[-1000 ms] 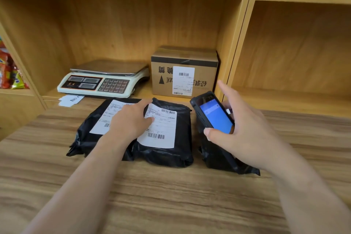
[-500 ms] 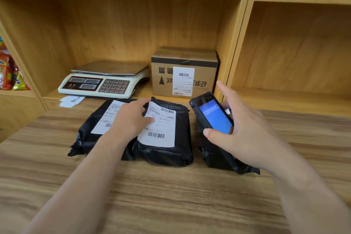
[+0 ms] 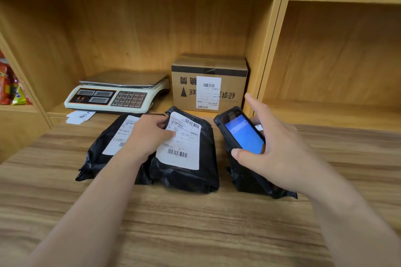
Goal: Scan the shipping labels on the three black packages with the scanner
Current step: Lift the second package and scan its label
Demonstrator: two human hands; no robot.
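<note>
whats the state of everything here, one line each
scanner: held in the right hand, screen lit blue
left hand: resting on the middle package, fingers on its label
left package: flat on the table, label up, partly covered
middle package: lying label up, both barcodes visible
right package: mostly hidden behind scanner and hand
cardboard box: closed, print upside down
scale: platform bare, displays blank

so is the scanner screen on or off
On. The scanner in the right hand shows a lit blue screen, tilted up toward the camera; what is written on it is too blurred to read.
</note>
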